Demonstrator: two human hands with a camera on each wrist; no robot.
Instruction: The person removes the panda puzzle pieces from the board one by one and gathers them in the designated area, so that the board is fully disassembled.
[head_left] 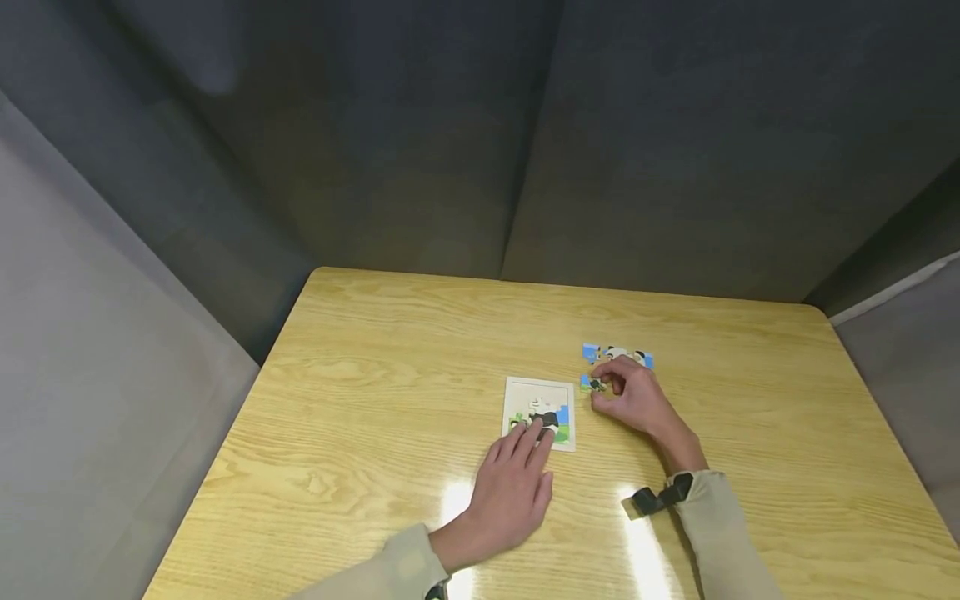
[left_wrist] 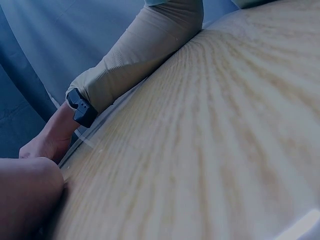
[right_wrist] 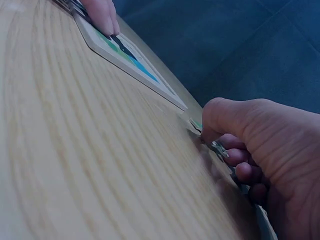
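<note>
Puzzle piece (head_left: 594, 384): we judge thin, light, stiff; take by edges. Right hand (head_left: 630, 393) grip pinching it; left hand (head_left: 513, 483) fingers flat, pressing puzzle tray (head_left: 540, 390) on counter (head_left: 360, 400).

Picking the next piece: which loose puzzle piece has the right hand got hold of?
The near piece, beside the puzzle board: the right hand curls its fingers on it. The other loose pieces, blue and white, lie farther back, untouched.
</note>
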